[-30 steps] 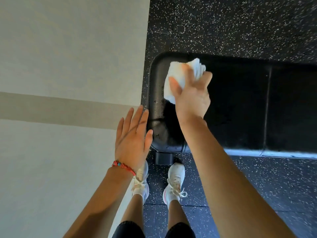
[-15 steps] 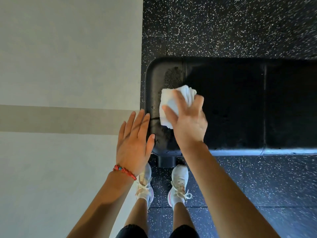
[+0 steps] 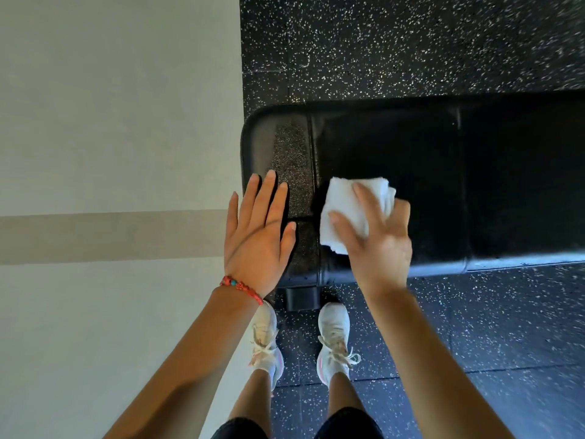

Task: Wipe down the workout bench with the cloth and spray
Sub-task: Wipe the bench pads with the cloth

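The black padded workout bench point(image 3: 411, 153) runs from the middle of the view out past the right edge. Spray droplets speckle its left end panel. A folded white cloth point(image 3: 345, 210) lies pressed on the pad near the front edge, just right of the first seam. My right hand point(image 3: 376, 242) holds the cloth flat against the bench with fingers spread over it. My left hand point(image 3: 256, 236) hovers flat and empty over the bench's left end, fingers together, a red bead bracelet at the wrist. No spray bottle is in view.
A pale wall point(image 3: 110, 153) with a beige stripe fills the left half, close to the bench's end. Black speckled rubber floor point(image 3: 380, 42) surrounds the bench. My two white shoes point(image 3: 332, 340) stand at the bench's front, beside its black leg point(image 3: 300, 297).
My right hand has dragged the cloth from the far left corner toward the front edge and slightly right. The left hand stayed near the bench's end, now over its corner.
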### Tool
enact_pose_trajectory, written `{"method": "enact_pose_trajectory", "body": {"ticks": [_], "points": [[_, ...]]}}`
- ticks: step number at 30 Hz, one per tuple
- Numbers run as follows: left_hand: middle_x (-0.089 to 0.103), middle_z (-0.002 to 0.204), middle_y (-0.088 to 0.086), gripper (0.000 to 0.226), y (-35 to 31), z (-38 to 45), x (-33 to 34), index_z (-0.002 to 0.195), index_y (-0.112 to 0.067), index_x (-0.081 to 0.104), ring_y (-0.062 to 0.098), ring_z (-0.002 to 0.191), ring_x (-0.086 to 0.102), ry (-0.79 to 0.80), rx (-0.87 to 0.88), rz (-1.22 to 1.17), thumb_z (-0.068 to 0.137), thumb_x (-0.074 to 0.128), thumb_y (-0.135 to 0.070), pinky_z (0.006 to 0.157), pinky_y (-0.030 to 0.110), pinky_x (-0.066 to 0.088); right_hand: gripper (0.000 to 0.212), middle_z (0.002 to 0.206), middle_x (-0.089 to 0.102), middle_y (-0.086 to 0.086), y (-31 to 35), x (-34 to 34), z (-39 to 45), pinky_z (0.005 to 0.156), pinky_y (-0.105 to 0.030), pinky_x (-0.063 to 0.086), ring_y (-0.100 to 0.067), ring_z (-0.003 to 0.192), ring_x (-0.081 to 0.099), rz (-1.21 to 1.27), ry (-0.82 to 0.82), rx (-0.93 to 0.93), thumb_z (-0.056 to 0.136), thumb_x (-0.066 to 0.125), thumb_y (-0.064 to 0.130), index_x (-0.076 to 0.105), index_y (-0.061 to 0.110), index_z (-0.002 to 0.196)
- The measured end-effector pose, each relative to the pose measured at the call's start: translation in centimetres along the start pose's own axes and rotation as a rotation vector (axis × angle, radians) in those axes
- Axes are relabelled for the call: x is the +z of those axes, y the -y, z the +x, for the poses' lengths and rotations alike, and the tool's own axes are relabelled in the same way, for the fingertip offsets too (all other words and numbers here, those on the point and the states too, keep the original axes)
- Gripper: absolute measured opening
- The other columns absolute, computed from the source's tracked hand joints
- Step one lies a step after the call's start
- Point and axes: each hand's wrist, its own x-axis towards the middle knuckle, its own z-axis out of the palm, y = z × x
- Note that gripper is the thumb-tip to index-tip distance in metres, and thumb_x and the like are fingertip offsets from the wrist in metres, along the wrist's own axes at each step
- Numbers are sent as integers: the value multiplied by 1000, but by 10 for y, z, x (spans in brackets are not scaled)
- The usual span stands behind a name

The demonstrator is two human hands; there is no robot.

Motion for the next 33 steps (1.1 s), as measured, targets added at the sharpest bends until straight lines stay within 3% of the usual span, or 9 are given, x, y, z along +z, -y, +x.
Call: {"method": "enact_pose_trajectory", "body": {"ticks": [4, 7, 10, 15, 18, 22, 25, 29, 33], "points": [[31, 151, 13, 54, -12, 6, 13, 142, -8, 34, 27, 140, 16, -6, -19, -21, 92, 36, -31, 114, 43, 8, 51, 96, 50, -20, -8, 4, 11, 46, -34, 49, -30, 62, 57, -44, -20, -25, 81, 52, 53, 58, 18, 117], [33, 149, 15, 55, -14, 6, 16, 140, -8, 35, 29, 139, 17, -9, -36, 8, 90, 37, -29, 113, 45, 11, 52, 101, 48, -21, 5, 6, 52, 58, -36, 50, -34, 73, 58, -27, -74, -34, 80, 50, 52, 56, 19, 120], [35, 148, 16, 53, -19, 6, 15, 138, -6, 39, 30, 138, 19, -17, -50, 42, 89, 38, -28, 111, 48, 15, 51, 114, 42, -18, 12, 4, 85, 73, -38, 49, -32, 91, 54, -11, -19, -30, 85, 53, 49, 48, 24, 130], [36, 147, 16, 52, -34, 7, 18, 136, -4, 42, 32, 138, 22, -41, -139, 72, 90, 38, -29, 111, 50, 17, 51, 117, 39, -15, 2, -5, 94, 79, -38, 46, -31, 96, 51, -22, 41, -143, 88, 51, 48, 42, 28, 134], [36, 148, 15, 52, -37, 8, 19, 136, -5, 42, 32, 139, 22, -41, -168, 81, 91, 37, -30, 111, 52, 20, 53, 120, 38, -16, -26, -24, 108, 76, -36, 46, -33, 94, 53, -59, 27, -96, 87, 52, 49, 42, 28, 134], [38, 147, 16, 53, -39, 8, 21, 136, -4, 43, 33, 137, 25, -60, -169, 118, 89, 38, -28, 110, 53, 23, 54, 123, 39, -19, -74, -54, 125, 69, -28, 33, -36, 94, 54, -53, -81, 81, 85, 56, 47, 45, 27, 133], [38, 146, 16, 52, -39, 7, 22, 136, -4, 42, 34, 138, 26, -72, -169, 117, 89, 38, -27, 110, 53, 22, 51, 123, 38, -20, -64, -45, 118, 70, -29, 39, -35, 95, 53, -25, -105, 117, 86, 55, 44, 43, 29, 132], [38, 146, 17, 53, -39, 7, 21, 136, -4, 42, 34, 137, 26, -76, -162, 118, 88, 38, -26, 111, 52, 21, 44, 108, 48, -24, -17, -16, 81, 72, -46, 52, -39, 83, 56, 117, -37, -58, 80, 66, 36, 49, 30, 120], [38, 146, 17, 53, -39, 7, 20, 136, -3, 42, 34, 137, 26, -76, -162, 108, 89, 37, -27, 111, 52, 22, 42, 91, 52, -22, -19, -11, 72, 59, -40, 52, -36, 66, 56, 31, -48, -204, 79, 61, 40, 61, 19, 115]]}}
